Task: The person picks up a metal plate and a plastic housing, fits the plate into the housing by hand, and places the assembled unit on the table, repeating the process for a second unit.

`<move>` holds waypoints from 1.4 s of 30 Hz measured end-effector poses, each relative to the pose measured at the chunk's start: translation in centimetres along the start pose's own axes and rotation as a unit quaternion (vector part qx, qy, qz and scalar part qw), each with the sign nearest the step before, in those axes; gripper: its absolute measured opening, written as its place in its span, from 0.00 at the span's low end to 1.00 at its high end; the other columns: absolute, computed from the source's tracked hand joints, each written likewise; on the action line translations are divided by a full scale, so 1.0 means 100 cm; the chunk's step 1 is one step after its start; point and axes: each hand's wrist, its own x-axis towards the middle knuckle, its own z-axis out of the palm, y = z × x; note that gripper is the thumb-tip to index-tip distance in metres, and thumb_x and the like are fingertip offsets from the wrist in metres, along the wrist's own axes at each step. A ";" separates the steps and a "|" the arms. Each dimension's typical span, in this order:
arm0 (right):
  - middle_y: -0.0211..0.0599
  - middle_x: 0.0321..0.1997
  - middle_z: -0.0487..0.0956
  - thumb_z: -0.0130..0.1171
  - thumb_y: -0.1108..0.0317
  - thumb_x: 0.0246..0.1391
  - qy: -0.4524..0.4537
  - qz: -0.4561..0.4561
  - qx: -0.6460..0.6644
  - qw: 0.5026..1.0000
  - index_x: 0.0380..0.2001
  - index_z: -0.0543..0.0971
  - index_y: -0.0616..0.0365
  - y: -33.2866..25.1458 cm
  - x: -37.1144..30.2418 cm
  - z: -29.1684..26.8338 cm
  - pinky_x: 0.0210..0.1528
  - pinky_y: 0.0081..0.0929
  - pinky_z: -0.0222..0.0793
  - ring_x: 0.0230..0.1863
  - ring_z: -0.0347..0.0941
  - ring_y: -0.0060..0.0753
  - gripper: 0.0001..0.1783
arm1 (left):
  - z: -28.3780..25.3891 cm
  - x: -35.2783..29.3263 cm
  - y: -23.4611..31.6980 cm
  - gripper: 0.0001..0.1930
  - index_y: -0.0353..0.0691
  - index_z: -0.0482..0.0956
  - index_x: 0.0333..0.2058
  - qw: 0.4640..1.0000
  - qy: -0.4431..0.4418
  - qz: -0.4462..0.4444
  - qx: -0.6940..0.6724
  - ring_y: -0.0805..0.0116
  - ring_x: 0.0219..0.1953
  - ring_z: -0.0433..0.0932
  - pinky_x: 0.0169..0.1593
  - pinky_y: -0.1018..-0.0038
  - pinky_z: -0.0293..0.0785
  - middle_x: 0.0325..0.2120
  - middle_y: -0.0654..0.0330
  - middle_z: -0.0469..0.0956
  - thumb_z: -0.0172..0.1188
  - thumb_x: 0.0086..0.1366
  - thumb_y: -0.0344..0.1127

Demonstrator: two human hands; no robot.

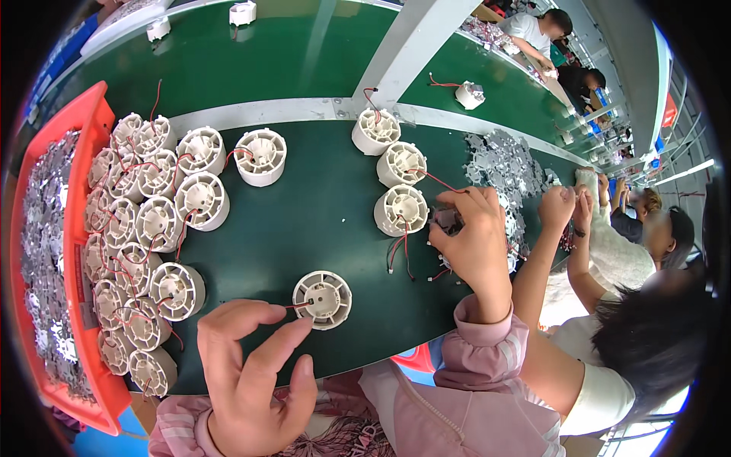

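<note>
Head view, looking down on a dark green work surface point(304, 221). Near the front edge lies a single round white plastic housing point(323, 299), ribbed like a wheel, with a thin red wire leading from its left side. It sits just above and to the right of the left hand point(255, 373), whose fingers are loosely spread and curled; the index fingertip and thumb meet at the end of that red wire, close beside the housing. The palm holds nothing else.

Further right, the right hand point(474, 244), in a pink sleeve, is closed around a small dark part point(445, 221) with red and black wires hanging below it. It rests just beside a column of three more white housings point(401, 209).

On the left, many identical housings point(152, 228) with red wires are packed together next to an orange tray point(76, 152) of silvery metal discs. A heap of similar metal discs point(506, 167) lies at the right. Another person sits close on the right, hands point(567, 206) raised at the table edge.
</note>
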 end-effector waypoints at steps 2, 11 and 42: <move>0.38 0.36 0.77 0.63 0.77 0.34 0.013 -0.007 0.003 1.000 0.38 0.79 0.62 -0.003 0.000 -0.005 0.45 0.32 0.66 0.38 0.69 0.40 0.20 | -0.001 0.000 0.002 0.22 0.34 0.73 0.46 1.000 0.002 0.009 -0.002 0.53 0.41 0.69 0.47 0.61 0.66 0.41 0.46 0.69 0.57 0.49 0.23; 0.40 0.39 0.72 0.63 0.84 0.34 0.088 -0.079 0.195 0.974 0.40 0.79 0.65 -0.068 -0.037 -0.071 0.33 0.25 0.71 0.32 0.73 0.29 0.22 | 0.015 0.023 0.033 0.17 0.32 0.74 0.44 0.992 -0.015 0.050 -0.118 0.49 0.45 0.74 0.50 0.54 0.69 0.40 0.47 0.73 0.56 0.53 0.22; 0.44 0.38 0.76 0.69 0.79 0.32 -0.137 -0.143 0.287 0.937 0.41 0.79 0.66 -0.108 -0.018 -0.025 0.33 0.28 0.72 0.33 0.74 0.39 0.25 | 0.012 0.007 -0.026 0.32 0.30 0.69 0.52 0.987 -0.033 0.037 0.155 0.50 0.38 0.73 0.41 0.61 0.70 0.40 0.49 0.75 0.66 0.44 0.26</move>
